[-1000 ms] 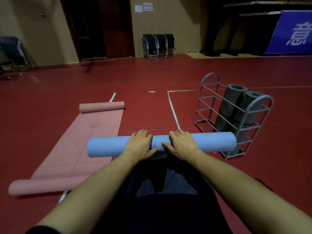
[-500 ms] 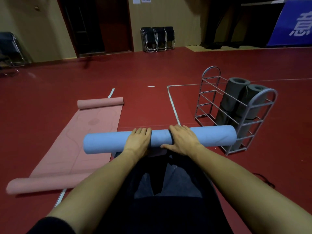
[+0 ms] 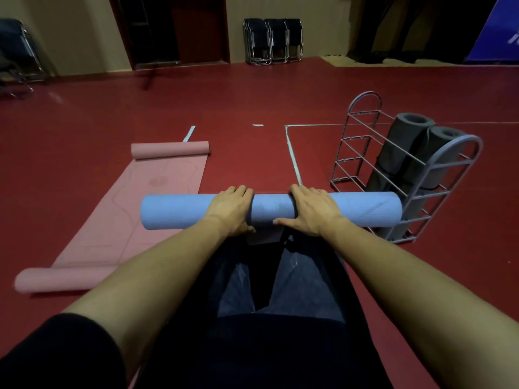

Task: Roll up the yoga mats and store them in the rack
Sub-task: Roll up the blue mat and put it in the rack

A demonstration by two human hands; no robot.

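Blue yoga mat (image 3: pixel 179 213), rolled into a full tube, lying crosswise on the red floor (image 3: pixel 252 94) just ahead of the knees, its right end close beside the metal rack (image 3: pixel 460 164). Left hand (image 3: pixel 229 210) and right hand (image 3: pixel 311 211) draped over the roll's middle, a bare stretch of mat between them, fingers curled over the far side and thumbs on the near side, gripping it; both arms reaching nearly straight forward. Likely light, soft foam, springy enough to uncoil if released, so best held snug around the middle or near both ends to keep the wrap tight. Two grey rolled mats (image 3: pixel 404 141) already standing in the rack. Pink mat (image 3: pixel 146 197) lying to the left, spread flat with both ends curled, not yet rolled.
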